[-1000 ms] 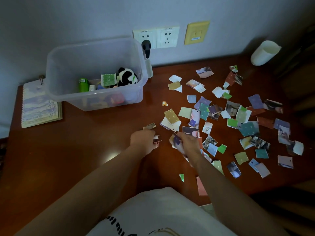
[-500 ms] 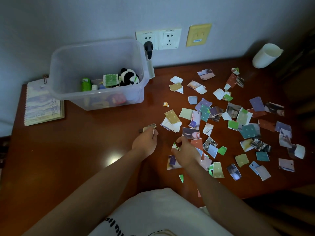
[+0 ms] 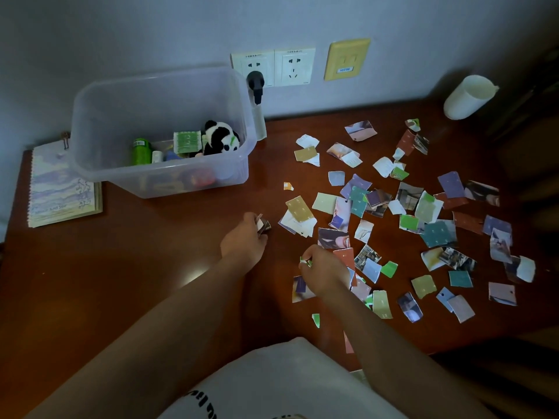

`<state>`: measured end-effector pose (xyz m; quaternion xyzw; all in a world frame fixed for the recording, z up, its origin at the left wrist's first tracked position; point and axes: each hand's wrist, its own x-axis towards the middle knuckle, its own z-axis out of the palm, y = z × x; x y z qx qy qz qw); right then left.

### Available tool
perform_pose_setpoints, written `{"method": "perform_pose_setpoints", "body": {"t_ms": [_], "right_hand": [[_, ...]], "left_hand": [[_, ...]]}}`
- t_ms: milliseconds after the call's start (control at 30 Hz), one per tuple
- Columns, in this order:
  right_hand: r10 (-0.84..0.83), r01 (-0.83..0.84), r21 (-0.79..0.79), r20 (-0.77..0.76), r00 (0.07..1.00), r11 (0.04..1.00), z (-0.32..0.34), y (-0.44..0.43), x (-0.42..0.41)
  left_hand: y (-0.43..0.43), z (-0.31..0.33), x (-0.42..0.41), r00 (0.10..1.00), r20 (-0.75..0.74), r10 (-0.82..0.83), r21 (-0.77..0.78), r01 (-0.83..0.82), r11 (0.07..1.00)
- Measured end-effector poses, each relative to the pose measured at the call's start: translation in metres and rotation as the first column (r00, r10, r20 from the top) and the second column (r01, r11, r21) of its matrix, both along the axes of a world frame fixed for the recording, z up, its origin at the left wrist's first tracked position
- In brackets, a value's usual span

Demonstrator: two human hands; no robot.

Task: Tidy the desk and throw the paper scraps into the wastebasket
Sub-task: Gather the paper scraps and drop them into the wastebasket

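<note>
Red-brown polished wood desk (image 3: 121,282), head view, carrying torn coloured paper scraps (image 3: 393,207) spread flat over its right half, some overlapping, a few near the front edge by your lap. Your left hand (image 3: 243,241): fingers curled round a small wad of gathered scraps (image 3: 262,226), just left of the spread. Your right hand (image 3: 325,272): fingertips pinching a small green-and-white scrap (image 3: 305,262), the palm over several more pieces. Wastebasket: not in view, and most of the job looks undone. Risks, as judged: thin pieces lying flat on glossy wood may resist a pinch and skate away. Sweeping toward yourself could push the front-edge pieces onto the floor. The wad could fan out and shed pieces if you load it further. Surroundings: clear plastic storage bin (image 3: 90,122) at the back left, containing a panda plush toy (image 3: 220,139) and a green bottle (image 3: 142,151), not the target. Spiral-bound notebook (image 3: 60,189) just beside it. White cup (image 3: 467,96) at the far right corner, near the outermost scraps, liable to a knock when you reach there. Black plug (image 3: 255,86) in the wall socket behind the bin.
</note>
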<state>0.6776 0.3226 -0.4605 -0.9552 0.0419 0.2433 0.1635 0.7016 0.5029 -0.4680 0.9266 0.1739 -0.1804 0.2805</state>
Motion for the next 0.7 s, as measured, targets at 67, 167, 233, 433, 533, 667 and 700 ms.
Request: {"method": "perform_pose_setpoints", "body": {"t_ms": [67,167,233,433,533,667,700], "right_hand": [[0.036,-0.036,-0.012,-0.006,0.999,0.999,-0.001,0.000,0.001],[0.079,-0.079,-0.035,-0.010,0.997,0.996,-0.001,0.000,0.003],[0.092,-0.093,-0.055,-0.029,0.995,0.994,-0.002,0.003,0.005],[0.083,-0.083,0.003,-0.046,0.996,0.997,0.001,0.011,0.001],[0.083,-0.080,0.099,-0.030,0.996,0.992,0.008,0.023,-0.007],[0.107,-0.109,0.197,0.018,0.994,0.974,0.019,0.053,-0.021],[0.127,-0.130,0.213,0.029,0.992,0.968,0.024,0.064,-0.025]], "left_hand": [[0.000,-0.001,0.004,0.999,-0.024,-0.021,0.051,0.022,0.998],[0.000,0.000,0.007,0.996,-0.053,-0.073,0.106,0.078,0.991],[0.002,-0.001,0.005,0.990,-0.096,-0.102,0.104,0.112,0.988],[0.004,-0.003,-0.025,0.977,-0.178,-0.116,0.060,0.129,0.990],[0.010,0.001,-0.044,0.986,-0.163,-0.019,-0.056,0.010,0.998],[0.031,0.017,-0.073,0.982,-0.123,0.145,-0.169,-0.164,0.972],[0.039,0.023,-0.083,0.978,-0.107,0.182,-0.178,-0.198,0.964]]}}
